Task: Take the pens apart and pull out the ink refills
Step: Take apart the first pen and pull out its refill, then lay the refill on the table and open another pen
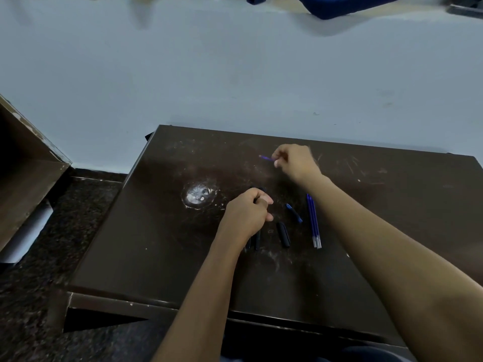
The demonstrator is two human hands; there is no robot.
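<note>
My right hand (295,163) pinches a blue ink refill (266,158) between thumb and fingertips above the far middle of the worktop (156,231), with the refill's tip pointing left. My left hand (248,210) is nearer and further left, its grip curled tight around a dark pen barrel (257,189) whose end pokes out on the far side of the fist. More dark pen pieces (257,240) show just below that wrist; I cannot tell whether I hold them. To the right lie a black cap (283,235), a blue-tipped pen piece (294,213), and a few loose refills (313,223) side by side under my right forearm. A white scuffed patch (200,195) marks the worktop left of my hands. A speckled floor (39,296) lies beyond its left edge.
</note>
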